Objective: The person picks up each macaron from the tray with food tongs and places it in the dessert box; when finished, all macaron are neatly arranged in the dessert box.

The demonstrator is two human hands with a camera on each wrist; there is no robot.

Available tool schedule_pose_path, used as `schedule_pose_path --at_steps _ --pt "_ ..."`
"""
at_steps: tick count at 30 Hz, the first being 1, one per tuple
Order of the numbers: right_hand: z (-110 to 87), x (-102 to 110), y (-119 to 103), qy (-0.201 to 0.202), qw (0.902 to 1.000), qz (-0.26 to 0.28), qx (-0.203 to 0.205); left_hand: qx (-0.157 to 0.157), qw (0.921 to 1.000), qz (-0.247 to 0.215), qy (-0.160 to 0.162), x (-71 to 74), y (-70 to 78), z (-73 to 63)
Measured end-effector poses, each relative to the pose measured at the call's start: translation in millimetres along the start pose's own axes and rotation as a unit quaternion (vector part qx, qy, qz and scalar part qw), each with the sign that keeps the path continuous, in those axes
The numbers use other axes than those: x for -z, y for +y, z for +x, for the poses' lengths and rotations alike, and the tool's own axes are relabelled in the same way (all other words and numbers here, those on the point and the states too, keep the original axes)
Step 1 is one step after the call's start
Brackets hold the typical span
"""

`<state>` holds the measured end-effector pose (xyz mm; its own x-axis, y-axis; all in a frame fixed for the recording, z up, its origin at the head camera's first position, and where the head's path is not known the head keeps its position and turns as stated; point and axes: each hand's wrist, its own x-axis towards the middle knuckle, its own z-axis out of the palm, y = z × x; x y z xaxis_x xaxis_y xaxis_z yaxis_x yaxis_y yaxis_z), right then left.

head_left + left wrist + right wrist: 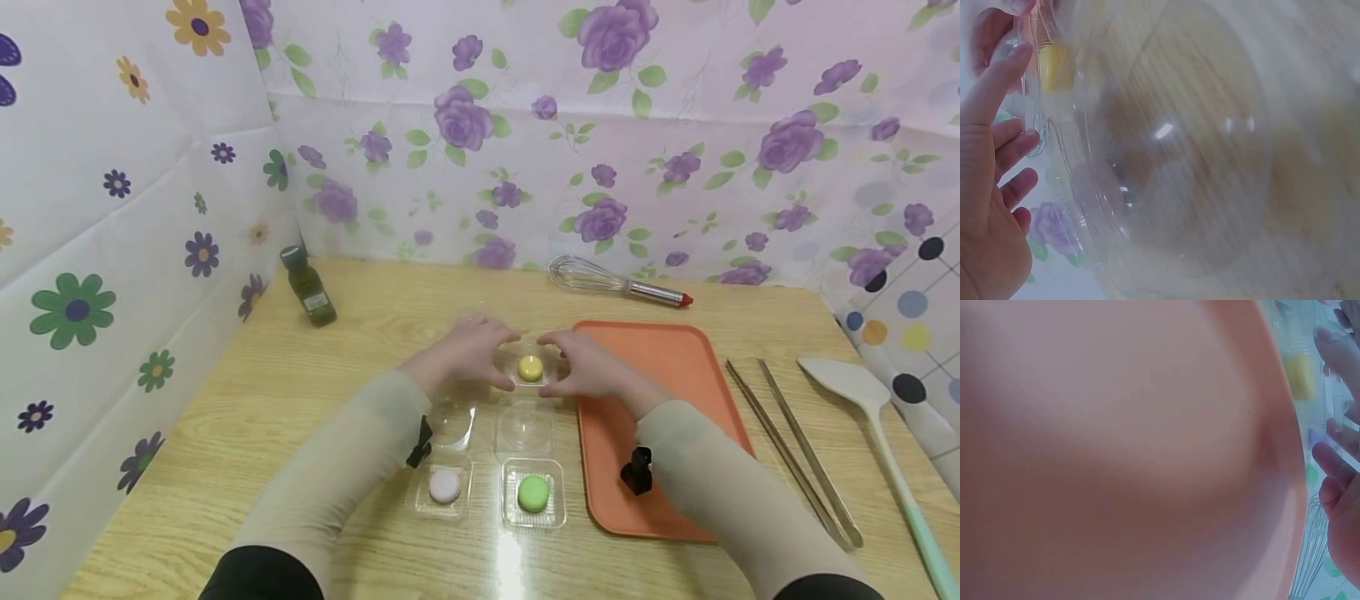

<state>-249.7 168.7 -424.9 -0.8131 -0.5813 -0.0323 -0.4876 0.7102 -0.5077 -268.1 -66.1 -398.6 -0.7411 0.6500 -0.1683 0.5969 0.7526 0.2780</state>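
Grip: grasping on both sides. We find the L hand and R hand w/ thumb & fingers bent round opposite edges of one clear box; how firmly, we can't tell. Yellow cookie sits in it, between the hands, just L of the orange tray.

Closest to the person, approx. level w/ each other, we log a near-L box w/ pink cookie and a near-R box w/ green cookie. Just beyond each box: L lid and R lid, both clear plastic; whether attached, can't tell.

Tray lies flat on the wood table, partly under the R sleeve. Farther R: metal tongs, then white spatula w/ mint handle.

Past the hands, nr. the back edge, we note a wire whisk, red-tipped, just behind the tray. Far L: dark green bottle, black cap. Farthest: purple-flower sheet.
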Motion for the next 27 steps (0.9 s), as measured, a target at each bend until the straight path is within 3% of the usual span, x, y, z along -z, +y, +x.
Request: schedule_pose_path --at_steps 11,27 --pt "-0.6 0.3 0.1 -0.023 0.999 0.01 -0.036 0.001 0.9998 0.013 -0.014 -2.6 1.9 3.7" --pt "1.2 -0.8 1.1 -0.022 0.9984 0.016 -0.051 -0.004 0.9997 0.018 -0.012 -0.6 3.5 3.2"
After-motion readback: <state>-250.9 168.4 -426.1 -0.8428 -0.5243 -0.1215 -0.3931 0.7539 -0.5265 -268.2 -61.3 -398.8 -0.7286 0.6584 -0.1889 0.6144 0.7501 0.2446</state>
